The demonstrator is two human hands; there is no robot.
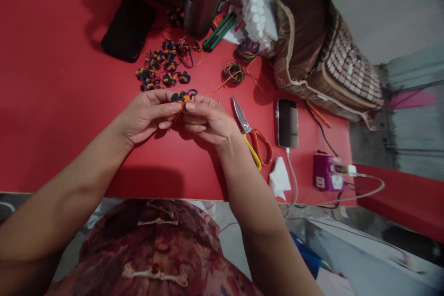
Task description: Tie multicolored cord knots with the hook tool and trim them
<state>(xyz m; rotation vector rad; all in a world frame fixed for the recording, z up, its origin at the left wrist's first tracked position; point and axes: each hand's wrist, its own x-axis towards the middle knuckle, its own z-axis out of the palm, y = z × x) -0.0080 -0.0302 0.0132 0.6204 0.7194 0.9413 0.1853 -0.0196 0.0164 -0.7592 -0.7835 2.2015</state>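
My left hand and my right hand meet over the red table, fingertips pinched together on a small multicoloured crocheted piece. Both hands are closed on it, the left from the left side and the right from the right. An orange yarn strand runs from the piece to a small yarn coil. Just beyond my hands lies a cluster of several finished crocheted pieces in the same dark blue, orange and green.
Scissors with red and yellow handles lie right of my right hand. A phone is plugged into a purple charger. A brown bag, black pouch, second yarn bundle and crumpled tissue also sit on the table.
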